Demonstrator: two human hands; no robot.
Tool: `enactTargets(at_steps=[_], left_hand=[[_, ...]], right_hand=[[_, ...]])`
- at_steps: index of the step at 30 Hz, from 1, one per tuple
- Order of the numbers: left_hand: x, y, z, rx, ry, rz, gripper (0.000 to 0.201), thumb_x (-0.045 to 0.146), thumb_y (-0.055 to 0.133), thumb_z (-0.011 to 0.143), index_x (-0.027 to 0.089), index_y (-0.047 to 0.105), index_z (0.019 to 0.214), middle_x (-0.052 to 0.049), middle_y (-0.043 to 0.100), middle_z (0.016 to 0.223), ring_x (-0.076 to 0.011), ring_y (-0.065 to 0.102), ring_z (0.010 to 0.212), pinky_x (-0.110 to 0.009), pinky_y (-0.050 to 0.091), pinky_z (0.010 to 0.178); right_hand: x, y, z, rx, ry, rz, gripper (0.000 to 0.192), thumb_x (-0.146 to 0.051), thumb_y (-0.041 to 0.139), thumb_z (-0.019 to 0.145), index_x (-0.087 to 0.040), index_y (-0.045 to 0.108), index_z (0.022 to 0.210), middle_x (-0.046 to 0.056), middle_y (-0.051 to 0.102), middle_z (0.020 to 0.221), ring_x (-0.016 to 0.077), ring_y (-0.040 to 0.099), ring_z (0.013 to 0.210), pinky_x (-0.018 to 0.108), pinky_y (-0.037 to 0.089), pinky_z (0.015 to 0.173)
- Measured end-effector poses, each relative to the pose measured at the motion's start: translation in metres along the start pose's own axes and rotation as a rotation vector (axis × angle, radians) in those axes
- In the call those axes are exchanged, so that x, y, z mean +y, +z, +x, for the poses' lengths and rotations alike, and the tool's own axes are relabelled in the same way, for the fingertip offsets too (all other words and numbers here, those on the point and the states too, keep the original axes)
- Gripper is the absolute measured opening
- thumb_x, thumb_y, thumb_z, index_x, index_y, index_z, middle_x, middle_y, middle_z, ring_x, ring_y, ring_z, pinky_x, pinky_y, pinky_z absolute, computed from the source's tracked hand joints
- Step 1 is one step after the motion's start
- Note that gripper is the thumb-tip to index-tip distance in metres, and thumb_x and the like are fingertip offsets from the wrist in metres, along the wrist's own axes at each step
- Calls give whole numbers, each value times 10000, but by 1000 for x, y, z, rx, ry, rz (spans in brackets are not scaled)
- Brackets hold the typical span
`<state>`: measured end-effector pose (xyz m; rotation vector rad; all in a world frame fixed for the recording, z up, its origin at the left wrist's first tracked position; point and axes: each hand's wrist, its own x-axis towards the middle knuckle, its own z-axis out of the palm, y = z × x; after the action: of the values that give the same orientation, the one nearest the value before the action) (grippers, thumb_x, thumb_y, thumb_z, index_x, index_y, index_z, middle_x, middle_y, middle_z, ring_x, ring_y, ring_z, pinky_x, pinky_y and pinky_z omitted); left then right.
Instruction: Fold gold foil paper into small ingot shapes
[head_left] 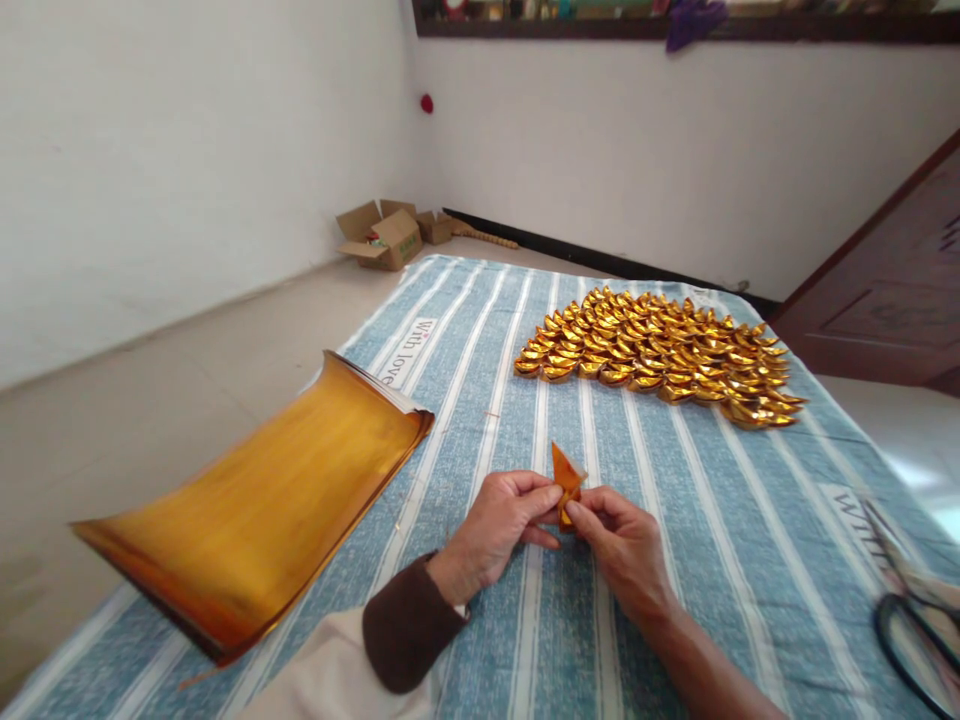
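A small folded piece of gold foil paper [567, 470] is pinched between my two hands above the striped cloth. My left hand [504, 522] grips its left side with thumb and fingers. From the right, my right hand [624, 548] presses its thumb on the lower part of the same piece. One pointed corner sticks up above my fingertips, and the lower part is partly hidden by them. To the left lies a stack of large gold foil sheets [277, 500]. Beyond my hands, many folded gold paper ingots [652, 350] sit in close rows.
A blue and white striped cloth [465, 440] covers the table. Black-handled scissors [911, 625] lie at the right edge. Open cardboard boxes [386, 240] stand on the floor by the far corner, and a reddish-brown wooden panel [885, 290] is at the right.
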<state>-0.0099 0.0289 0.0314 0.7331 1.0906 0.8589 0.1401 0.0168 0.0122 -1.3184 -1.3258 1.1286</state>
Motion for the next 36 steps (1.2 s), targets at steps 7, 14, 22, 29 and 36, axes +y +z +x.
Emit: enactTargets(at_steps=[7, 14, 22, 29, 36], left_hand=[[1, 2, 0, 15, -12, 29, 234, 326, 712, 732, 103, 685, 798, -61, 675, 726, -126, 625, 629, -193, 506, 504], [0, 2, 1, 58, -3, 7, 226, 329, 715, 727, 111, 662, 752, -41, 651, 683, -110, 604, 590, -195, 504, 510], [-3, 0, 2, 83, 8, -24, 221, 319, 696, 759, 102, 662, 785, -38, 646, 662, -100, 590, 561, -213, 530, 537], [0, 3, 0, 61, -19, -36, 163, 271, 685, 779, 108, 677, 781, -54, 683, 724, -109, 633, 613, -191, 521, 539], [-1, 2, 2, 50, -11, -13, 116, 208, 682, 755, 100, 685, 798, -64, 699, 765, -120, 647, 647, -191, 519, 544]], right_hand=[[12, 1, -3, -8, -148, -109, 236, -377, 627, 829, -198, 665, 680, 13, 643, 691, 148, 594, 644, 274, 477, 606], [10, -2, -3, -43, -294, -187, 175, -329, 595, 865, -205, 688, 784, 21, 666, 740, 150, 610, 671, 276, 486, 609], [11, -5, -1, -55, -420, -231, 158, -230, 544, 892, -214, 687, 956, 27, 680, 819, 149, 626, 733, 279, 502, 661], [11, -3, -1, -71, -414, -315, 191, -261, 511, 924, -229, 700, 931, 19, 645, 741, 139, 592, 659, 275, 489, 634], [11, -2, -2, -61, -430, -346, 218, -275, 500, 928, -210, 694, 852, 17, 630, 724, 131, 582, 639, 265, 483, 621]])
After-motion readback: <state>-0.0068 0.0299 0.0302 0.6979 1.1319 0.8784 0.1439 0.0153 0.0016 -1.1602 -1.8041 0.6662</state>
